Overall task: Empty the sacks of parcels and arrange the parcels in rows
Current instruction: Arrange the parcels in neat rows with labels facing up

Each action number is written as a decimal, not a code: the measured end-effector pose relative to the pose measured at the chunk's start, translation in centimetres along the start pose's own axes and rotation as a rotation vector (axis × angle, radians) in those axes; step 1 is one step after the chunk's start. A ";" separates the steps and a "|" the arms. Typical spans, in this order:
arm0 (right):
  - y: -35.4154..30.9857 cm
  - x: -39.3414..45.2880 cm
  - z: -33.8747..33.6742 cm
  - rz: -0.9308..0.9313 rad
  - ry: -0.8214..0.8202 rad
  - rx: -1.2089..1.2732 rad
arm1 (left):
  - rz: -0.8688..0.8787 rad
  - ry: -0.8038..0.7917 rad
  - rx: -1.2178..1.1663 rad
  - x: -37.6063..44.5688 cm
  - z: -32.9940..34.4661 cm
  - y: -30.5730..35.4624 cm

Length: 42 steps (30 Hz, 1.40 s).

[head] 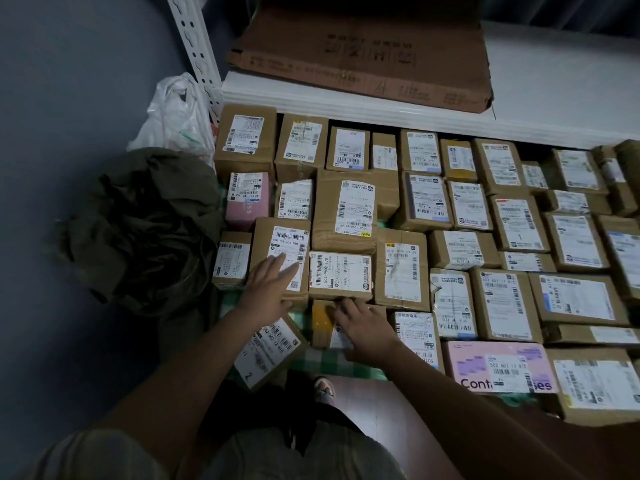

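Now I am squaring up the near-left corner of the parcel rows on the floor.

My left hand [268, 289] lies flat, fingers straight and together, on the label of a brown carton [280, 259]; my right hand [367, 329] rests with fingers bent over a small carton with yellow tape [323, 320], though I cannot tell whether it truly grips it. Most parcels already sit in tight rows on the green checked cloth [325, 358] below the white shelf [381, 109]. One labelled carton [268, 351] lies skewed and apart by my left forearm, and the emptied olive sack [145, 230] is slumped at the left. To do this well, I would brace the brown carton while sliding the small one flush beneath its neighbour, label up, then bring the skewed carton into the gap.
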State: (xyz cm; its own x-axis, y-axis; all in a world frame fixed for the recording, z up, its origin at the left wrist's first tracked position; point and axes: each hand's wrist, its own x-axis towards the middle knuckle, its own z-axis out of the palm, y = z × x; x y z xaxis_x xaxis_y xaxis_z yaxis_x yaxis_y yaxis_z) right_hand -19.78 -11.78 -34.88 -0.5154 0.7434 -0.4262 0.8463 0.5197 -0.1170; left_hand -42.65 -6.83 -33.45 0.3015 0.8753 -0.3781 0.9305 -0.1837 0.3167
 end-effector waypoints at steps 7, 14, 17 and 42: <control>-2.1 0.7 -1.3 -0.138 0.199 0.182 | -0.060 0.300 -0.282 -2.0 0.3 -1.4; -5.8 3.0 -2.8 -0.177 0.164 0.356 | -0.457 0.280 -0.327 -6.7 -0.3 -3.4; -7.1 3.6 -2.9 -0.045 0.047 0.417 | -0.596 0.032 -0.486 -8.1 0.6 -4.2; -9.9 1.9 -2.9 0.345 0.108 0.751 | -0.344 -0.155 -0.435 -5.4 1.4 -6.3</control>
State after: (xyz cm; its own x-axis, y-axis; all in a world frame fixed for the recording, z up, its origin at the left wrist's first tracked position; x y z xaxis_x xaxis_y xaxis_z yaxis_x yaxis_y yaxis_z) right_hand -29.53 -14.35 -31.94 -0.1888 0.8657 -0.4637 0.8039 -0.1349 -0.5792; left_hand -49.90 -11.06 -34.65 0.0543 0.7704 -0.6353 0.8192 0.3294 0.4695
